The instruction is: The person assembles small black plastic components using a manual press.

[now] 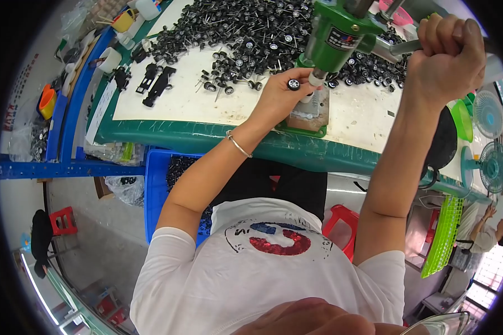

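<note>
My left hand [275, 99] is closed at the foot of a green hand press [334, 36], beneath its ram [318, 76]. A small black toy wheel [293, 85] with a silvery hub shows between its fingers; whether an axle is fitted to it is hidden. Raised at the upper right, my right hand [446, 56] wraps round the press's metal lever [406, 47]. The press stands on a green base [304, 130] at the near edge of the table. Behind it spreads a large heap of black wheels on thin axles [246, 30].
Black toy chassis [160, 85] lie on the white tabletop [179, 109], left of the press. A blue bin [156, 192] with small dark parts sits below the table's green edge. Right are teal fans [494, 164], a lime-green basket [441, 237] and another person [489, 230].
</note>
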Action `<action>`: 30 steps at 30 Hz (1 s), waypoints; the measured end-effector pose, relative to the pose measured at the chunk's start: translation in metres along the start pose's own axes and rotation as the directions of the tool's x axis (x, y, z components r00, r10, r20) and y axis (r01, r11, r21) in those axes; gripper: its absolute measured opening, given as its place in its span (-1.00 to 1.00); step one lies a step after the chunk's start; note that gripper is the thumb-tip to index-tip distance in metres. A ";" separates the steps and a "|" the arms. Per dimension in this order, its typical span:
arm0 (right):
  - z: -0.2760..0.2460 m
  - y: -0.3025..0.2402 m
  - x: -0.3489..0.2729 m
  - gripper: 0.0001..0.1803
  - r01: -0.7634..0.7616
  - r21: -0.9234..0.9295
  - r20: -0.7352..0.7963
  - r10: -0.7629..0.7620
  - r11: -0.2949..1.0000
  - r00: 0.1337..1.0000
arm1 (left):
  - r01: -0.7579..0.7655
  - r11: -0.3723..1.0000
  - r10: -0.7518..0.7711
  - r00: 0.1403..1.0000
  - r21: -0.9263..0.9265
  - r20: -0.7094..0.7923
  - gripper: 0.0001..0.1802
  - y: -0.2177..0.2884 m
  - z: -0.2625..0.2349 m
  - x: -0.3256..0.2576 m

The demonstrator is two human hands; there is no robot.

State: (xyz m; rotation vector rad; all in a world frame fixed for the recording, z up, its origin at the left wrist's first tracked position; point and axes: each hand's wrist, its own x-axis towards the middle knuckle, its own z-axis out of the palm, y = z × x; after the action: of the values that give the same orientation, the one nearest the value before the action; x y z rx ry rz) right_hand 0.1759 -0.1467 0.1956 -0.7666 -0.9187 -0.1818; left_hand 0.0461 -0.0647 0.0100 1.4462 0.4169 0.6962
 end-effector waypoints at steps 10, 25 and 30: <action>0.001 0.060 0.057 -0.71 -0.582 -0.034 0.044 0.583 0.812 0.811 | 0.017 0.885 -0.160 0.949 -0.465 -0.270 -0.84 -0.016 -0.034 0.011; -0.143 0.128 -0.060 -0.70 -0.640 -0.479 0.102 0.762 0.601 0.639 | -0.100 0.403 0.187 0.982 0.909 0.025 -0.74 -0.039 -0.093 0.004; -0.156 0.146 -0.124 -0.69 -0.135 -0.806 0.355 0.652 0.576 0.670 | -0.009 0.499 0.106 0.993 0.867 -0.051 -0.76 -0.028 -0.095 0.007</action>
State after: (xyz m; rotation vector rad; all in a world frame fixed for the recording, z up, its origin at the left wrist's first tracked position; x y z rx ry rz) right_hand 0.2670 -0.1658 -0.0336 -1.8892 -1.2737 0.1864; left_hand -0.0053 0.0116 -0.0261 2.4162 0.8915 0.6248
